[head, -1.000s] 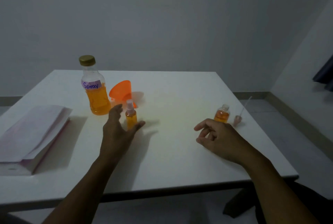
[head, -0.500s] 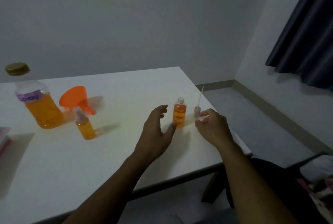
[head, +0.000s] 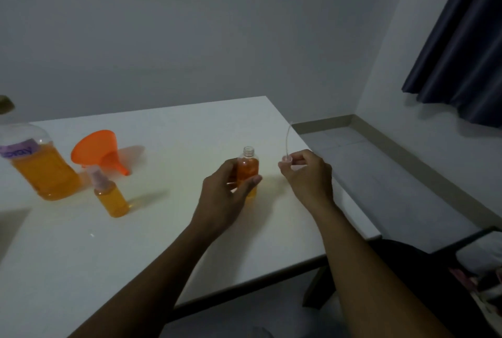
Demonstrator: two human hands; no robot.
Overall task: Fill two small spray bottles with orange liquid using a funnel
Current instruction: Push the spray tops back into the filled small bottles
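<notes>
An uncapped small spray bottle point(head: 247, 167) full of orange liquid stands on the white table point(head: 163, 229), and my left hand point(head: 226, 196) is wrapped around its body. To its right, my right hand point(head: 307, 177) pinches the spray pump point(head: 287, 144), whose thin clear tube points upward. A second small spray bottle point(head: 111, 196), filled and with its pump on, stands at the left. Behind it lies the orange funnel point(head: 99, 149) on its side. At the far left stands the large bottle point(head: 38, 166) of orange liquid with a purple label.
The table's right edge point(head: 339, 183) runs just beyond my right hand, with grey floor below. A dark curtain point(head: 461, 47) hangs at the upper right. Dark furniture and fabric point(head: 478, 269) sit at the lower right.
My left hand has closed around the uncapped bottle it was reaching for. My right hand has lifted the spray pump off the table. The view has shifted further right.
</notes>
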